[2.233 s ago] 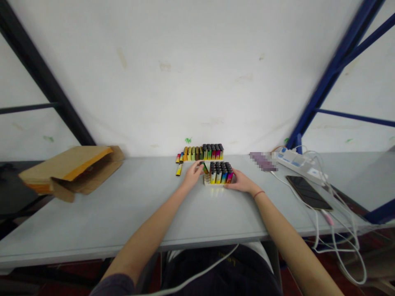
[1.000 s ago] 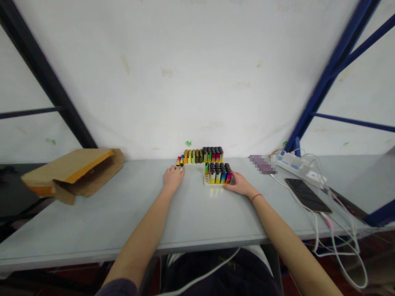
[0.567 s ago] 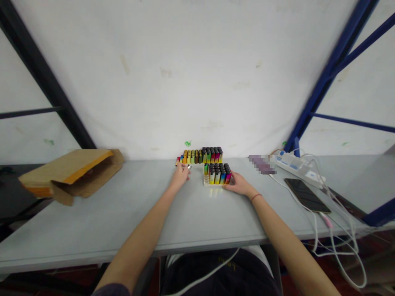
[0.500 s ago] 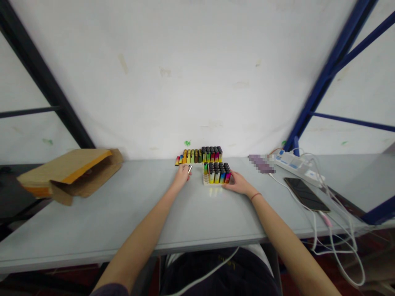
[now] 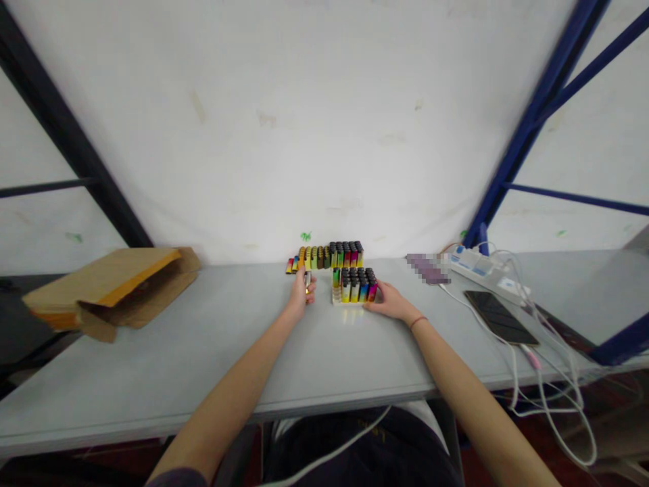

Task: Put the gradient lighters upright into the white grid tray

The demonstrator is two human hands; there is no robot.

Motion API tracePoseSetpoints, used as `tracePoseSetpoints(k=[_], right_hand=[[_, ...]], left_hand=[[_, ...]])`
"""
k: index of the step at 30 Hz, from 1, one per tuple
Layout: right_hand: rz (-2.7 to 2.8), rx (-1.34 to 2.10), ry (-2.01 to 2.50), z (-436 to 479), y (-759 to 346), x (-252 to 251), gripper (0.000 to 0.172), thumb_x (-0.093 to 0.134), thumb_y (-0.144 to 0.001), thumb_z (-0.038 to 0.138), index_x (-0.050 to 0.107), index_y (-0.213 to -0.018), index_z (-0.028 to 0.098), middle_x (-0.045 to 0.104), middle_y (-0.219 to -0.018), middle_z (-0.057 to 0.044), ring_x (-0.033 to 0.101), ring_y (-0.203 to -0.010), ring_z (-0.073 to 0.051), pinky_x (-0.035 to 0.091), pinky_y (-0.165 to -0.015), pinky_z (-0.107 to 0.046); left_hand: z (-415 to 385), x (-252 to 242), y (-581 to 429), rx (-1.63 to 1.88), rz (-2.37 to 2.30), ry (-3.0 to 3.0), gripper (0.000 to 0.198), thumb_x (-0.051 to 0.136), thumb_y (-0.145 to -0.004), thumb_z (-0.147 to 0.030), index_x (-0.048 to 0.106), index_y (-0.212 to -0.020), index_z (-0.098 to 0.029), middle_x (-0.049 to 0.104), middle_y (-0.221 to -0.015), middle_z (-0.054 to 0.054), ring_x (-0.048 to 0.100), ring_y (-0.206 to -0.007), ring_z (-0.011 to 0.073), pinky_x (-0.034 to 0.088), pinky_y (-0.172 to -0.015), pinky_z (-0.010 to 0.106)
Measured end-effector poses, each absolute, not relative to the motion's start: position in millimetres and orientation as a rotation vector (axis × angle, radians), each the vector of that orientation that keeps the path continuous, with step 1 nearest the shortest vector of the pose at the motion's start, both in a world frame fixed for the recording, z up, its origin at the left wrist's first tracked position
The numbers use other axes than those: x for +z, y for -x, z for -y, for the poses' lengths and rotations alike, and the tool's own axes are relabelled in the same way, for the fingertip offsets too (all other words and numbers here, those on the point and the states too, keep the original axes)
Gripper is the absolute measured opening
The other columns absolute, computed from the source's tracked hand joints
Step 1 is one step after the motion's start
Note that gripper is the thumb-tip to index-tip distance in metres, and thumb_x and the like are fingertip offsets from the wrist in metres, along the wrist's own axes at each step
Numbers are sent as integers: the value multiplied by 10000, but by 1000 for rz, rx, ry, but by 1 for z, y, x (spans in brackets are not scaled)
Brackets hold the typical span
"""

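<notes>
My left hand (image 5: 301,292) is closed round a lighter (image 5: 307,279) with a shiny metal top, tilted up between thumb and fingers. To its right stands a white tray (image 5: 337,295) packed with upright lighters (image 5: 359,287) in several colours with dark tops; slots at its left front hold nothing. My right hand (image 5: 389,301) grips the tray's right end, thumb at the front lower corner and fingers along the side. Behind, against the wall, stands a row of more lighters (image 5: 347,254), dark-topped on the right and yellow to brown (image 5: 314,258) on the left.
An open cardboard box (image 5: 116,284) lies on the left of the grey table (image 5: 213,358). On the right are a phone (image 5: 499,316), a white power strip (image 5: 487,274), tangled white cables (image 5: 545,399) and a blurred purple item (image 5: 428,268). A blue rack post (image 5: 517,162) rises beyond.
My left hand has turned and moved slightly toward me, tilting the lighter more upright. My right hand stays on the tray. The whole view has shifted a little.
</notes>
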State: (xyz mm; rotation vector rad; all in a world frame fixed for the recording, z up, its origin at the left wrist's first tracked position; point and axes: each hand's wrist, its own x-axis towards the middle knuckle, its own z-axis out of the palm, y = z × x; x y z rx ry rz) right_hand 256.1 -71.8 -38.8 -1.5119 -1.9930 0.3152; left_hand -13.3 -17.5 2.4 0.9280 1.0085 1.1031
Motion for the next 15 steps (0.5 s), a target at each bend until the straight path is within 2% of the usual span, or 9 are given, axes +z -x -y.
tracePoseSetpoints(k=[3, 6, 11, 15], right_hand=[[1987, 306, 1516, 71, -257, -40, 722, 725, -698, 484, 542, -1290, 115, 642, -1216, -168, 592, -1074, -314, 451, -979, -468], [1983, 315, 1510, 72, -257, -40, 720, 725, -699, 485, 539, -1295, 126, 633, -1234, -162, 588, -1088, -310, 448, -987, -463], [1983, 333, 1507, 74, -255, -37, 692, 729, -706, 466, 542, -1279, 126, 646, -1196, -152, 595, -1049, -299, 463, -955, -444], [2004, 328, 1517, 75, -254, -34, 667, 722, -714, 466, 552, -1252, 110, 658, -1139, -149, 601, -993, -285, 476, -919, -424]], left_hand=[[17, 4, 14, 1097, -1042, -894, 587, 260, -824, -753, 395, -624, -218, 245, -414, -96, 178, -296, 59, 149, -326, 198], [19, 3, 12, 1112, -1093, -912, 593, 237, -825, -759, 348, -585, -229, 216, -401, -91, 170, -302, 66, 148, -331, 205], [20, -4, 7, 1147, -1177, -1043, 501, 292, -868, -628, 336, -571, -227, 240, -405, -82, 190, -313, 68, 167, -346, 205], [15, -13, 6, 1159, -1215, -1193, 446, 229, -878, -548, 328, -578, -233, 252, -405, -71, 217, -319, 81, 186, -353, 211]])
